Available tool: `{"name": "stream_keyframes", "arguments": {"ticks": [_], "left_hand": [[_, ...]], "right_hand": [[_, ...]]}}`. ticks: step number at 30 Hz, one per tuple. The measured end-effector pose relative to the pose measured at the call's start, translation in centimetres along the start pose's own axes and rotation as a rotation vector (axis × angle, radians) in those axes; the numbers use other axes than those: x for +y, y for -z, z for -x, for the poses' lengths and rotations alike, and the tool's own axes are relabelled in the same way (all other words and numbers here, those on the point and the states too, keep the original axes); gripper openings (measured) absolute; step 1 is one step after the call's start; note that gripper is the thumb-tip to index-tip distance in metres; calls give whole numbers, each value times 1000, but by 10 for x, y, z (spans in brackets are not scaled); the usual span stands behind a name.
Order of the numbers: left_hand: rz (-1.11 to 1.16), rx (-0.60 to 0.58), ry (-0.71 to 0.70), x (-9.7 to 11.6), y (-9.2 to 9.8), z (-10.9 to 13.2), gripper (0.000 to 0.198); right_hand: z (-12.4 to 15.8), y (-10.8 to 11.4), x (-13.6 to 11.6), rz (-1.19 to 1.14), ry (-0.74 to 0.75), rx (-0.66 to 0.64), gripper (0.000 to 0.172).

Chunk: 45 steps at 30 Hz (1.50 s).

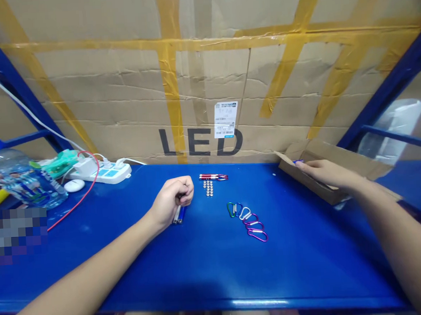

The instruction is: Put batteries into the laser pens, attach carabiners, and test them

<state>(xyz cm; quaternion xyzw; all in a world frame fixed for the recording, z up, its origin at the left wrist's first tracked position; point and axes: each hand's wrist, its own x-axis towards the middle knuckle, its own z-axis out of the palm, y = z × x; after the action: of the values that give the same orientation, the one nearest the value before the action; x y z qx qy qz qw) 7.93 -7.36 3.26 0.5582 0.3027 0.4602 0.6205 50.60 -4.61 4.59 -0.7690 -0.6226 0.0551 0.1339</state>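
My left hand [172, 197] rests on the blue table [202, 261], its fingers curled around two small blue and silver pen-like tubes [178, 216] whose ends stick out below the palm. My right hand [322, 171] reaches into a small open cardboard box [341, 162] at the right and pinches a small blue item [298, 162] at its fingertips. Between the hands lie a red tube [213, 177], a cluster of small silver button cells [209, 188] and a row of coloured carabiner clips [247, 220].
A large taped cardboard sheet marked LED [202, 141] forms the back wall. At the left stand a white power strip [101, 171] with a red wire, a white mouse-like object [74, 185] and a clear water bottle [21, 179]. Blue shelf posts frame both sides.
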Motion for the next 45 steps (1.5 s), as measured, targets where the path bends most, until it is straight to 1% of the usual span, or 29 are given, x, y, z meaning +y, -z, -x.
{"name": "stream_keyframes", "arguments": {"ticks": [1,3,6,9,12,15,16,17,19,21,23,26,28,30,32,33,34,35,36,37,38,41,42,43,45], "left_hand": [[-1,-8,6,-1,0,1,14],[-7,-18,12,-1,0,3,14],[-25,-18,10,0,-1,6,14],[-56,-6,-12,3,-2,9,15],[-89,0,-36,7,-2,9,16],[-81,14,-39,8,0,9,15],[-75,19,-37,8,0,9,15],[-71,23,-35,8,1,8,15],[-76,29,-31,7,1,8,16],[-91,34,-29,7,0,7,16],[-112,39,-28,7,-1,7,17],[-141,42,-29,7,-2,7,18],[-153,46,-27,8,-1,7,18],[-164,54,-29,8,0,6,19],[-175,65,-36,8,2,5,18],[-179,71,-39,8,3,4,18],[-183,78,-42,8,3,4,18],[-185,84,-45,8,4,3,18],[-188,89,-46,8,5,3,19],[-193,93,-48,7,6,3,19],[-200,97,-49,7,6,2,19],[-221,106,-54,7,7,2,20],[-223,107,-56,7,8,2,19],[-225,109,-59,7,8,1,19],[-228,112,-63,7,7,1,19]], "right_hand": [[3,-5,-3,4,-13,-30,60],[10,-14,-10,41,-38,-35,58],[19,-24,-23,104,-6,-55,50],[27,-27,-29,153,49,-78,44],[29,-24,-26,142,87,-81,51],[25,-21,-17,144,74,-49,63],[24,-21,-13,158,72,-33,64],[23,-21,-10,176,76,-20,63],[24,-22,-5,210,106,2,53],[31,-25,-3,227,166,27,46],[44,-29,-4,228,237,45,46],[67,-35,-13,230,317,79,51],[78,-35,-19,207,353,60,55],[81,-29,-22,141,363,16,61],[73,-16,-21,2,382,-50,67],[66,-9,-20,-95,387,-81,64],[56,-2,-18,-208,359,-107,62],[45,5,-16,-310,310,-132,67],[34,9,-16,-359,271,-145,69],[23,12,-17,-347,266,-161,62],[13,13,-19,-284,291,-193,51],[-4,5,-34,-55,476,-351,25],[-7,1,-40,16,496,-370,21],[-8,-3,-46,81,513,-371,22],[-10,-10,-54,191,526,-366,28]]}}
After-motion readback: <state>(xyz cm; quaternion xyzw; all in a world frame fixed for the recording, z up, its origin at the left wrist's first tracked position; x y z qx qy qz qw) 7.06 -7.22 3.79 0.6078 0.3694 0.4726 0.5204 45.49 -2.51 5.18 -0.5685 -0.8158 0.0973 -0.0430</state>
